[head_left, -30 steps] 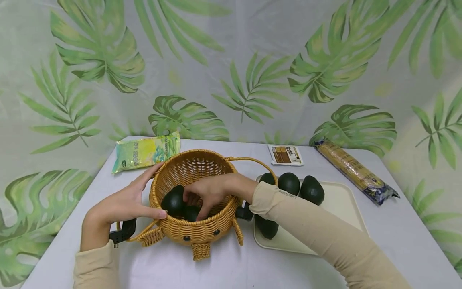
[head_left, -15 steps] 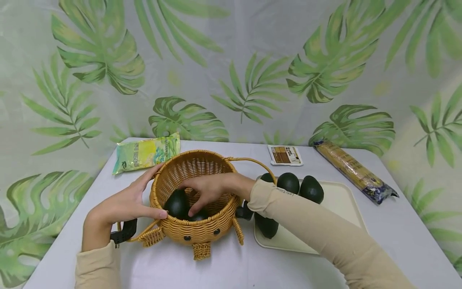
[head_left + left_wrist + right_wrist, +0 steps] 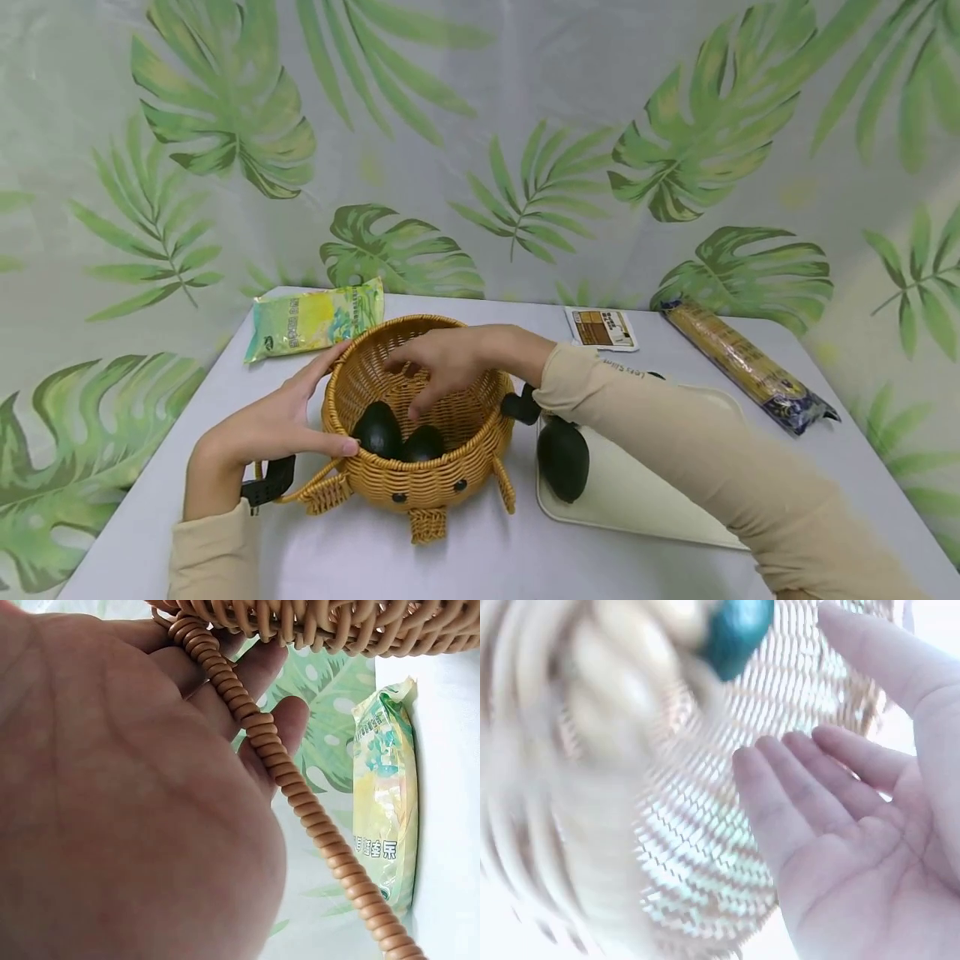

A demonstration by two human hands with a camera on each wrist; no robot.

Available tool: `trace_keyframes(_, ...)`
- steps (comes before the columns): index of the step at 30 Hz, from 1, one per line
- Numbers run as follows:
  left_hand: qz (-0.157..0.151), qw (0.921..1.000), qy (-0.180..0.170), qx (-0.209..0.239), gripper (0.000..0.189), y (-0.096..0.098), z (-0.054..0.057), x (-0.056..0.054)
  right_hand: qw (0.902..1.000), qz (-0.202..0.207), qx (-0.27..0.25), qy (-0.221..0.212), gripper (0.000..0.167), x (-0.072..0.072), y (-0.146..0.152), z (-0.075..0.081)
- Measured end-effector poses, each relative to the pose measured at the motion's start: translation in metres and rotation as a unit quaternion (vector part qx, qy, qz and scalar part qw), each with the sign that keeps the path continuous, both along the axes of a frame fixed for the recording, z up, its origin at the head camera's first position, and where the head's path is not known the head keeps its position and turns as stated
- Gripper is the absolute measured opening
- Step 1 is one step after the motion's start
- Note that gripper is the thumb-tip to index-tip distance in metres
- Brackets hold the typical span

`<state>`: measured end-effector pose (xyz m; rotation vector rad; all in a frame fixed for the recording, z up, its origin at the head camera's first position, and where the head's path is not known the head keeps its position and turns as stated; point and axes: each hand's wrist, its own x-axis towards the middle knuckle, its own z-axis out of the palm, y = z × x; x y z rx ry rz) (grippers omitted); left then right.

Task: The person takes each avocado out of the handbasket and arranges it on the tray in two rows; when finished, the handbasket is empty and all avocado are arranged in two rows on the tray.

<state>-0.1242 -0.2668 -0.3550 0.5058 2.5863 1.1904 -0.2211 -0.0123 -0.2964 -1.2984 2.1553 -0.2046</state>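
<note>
A round wicker basket [image 3: 423, 483] with button eyes stands on the table, its mouth tipped towards me. Two dark green avocados [image 3: 378, 431] lie side by side in its near left part. My left hand [image 3: 273, 425] grips the basket's left side, thumb over the front rim and fingers further back along it. In the left wrist view, the wrapped handle [image 3: 311, 814] crosses in front of those fingers. Inside the basket mouth, above the avocados, is my right hand [image 3: 450, 362], its fingers spread and holding nothing. The right wrist view shows its bare palm beside the woven wall.
To the right lies a cream tray [image 3: 660, 492] bearing another avocado [image 3: 563, 460]; my right sleeve hides much of it. Along the back are a yellow-green bag [image 3: 315, 321], a small brown-and-white packet [image 3: 602, 329] and a long golden package [image 3: 750, 362].
My right hand has let go of the avocados and risen up and away from them inside the basket. The left hand keeps its grip. The head view has shifted slightly.
</note>
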Motion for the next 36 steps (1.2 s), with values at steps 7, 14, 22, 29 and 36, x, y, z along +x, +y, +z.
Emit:
trace_keyframes(7, -0.003, 1.0000, 0.004, 0.002, 0.122, -0.001, 0.001, -0.002, 0.9976, 0.001, -0.042, -0.056, 0.057, -0.017, -0.011, 0.019)
trace_keyframes(14, 0.005, 1.0000, -0.003, -0.005, 0.123, -0.003, -0.001, -0.001, 0.9926, 0.019, -0.046, -0.111, 0.063, -0.025, -0.032, -0.020)
trace_keyframes(22, -0.002, 1.0000, -0.002, -0.003, 0.122, -0.001, -0.002, -0.004, 0.9970, -0.011, -0.015, -0.075, 0.069, -0.024, -0.042, -0.045)
trace_keyframes(29, 0.000, 1.0000, 0.008, -0.004, 0.122, 0.000, -0.001, -0.004, 0.9979, -0.045, 0.047, -0.008, 0.080, -0.021, -0.045, -0.052)
trace_keyframes(36, -0.001, 1.0000, 0.004, 0.003, 0.123, 0.001, -0.001, -0.004, 0.9974, -0.033, -0.016, -0.061, 0.071, -0.022, -0.044, -0.060)
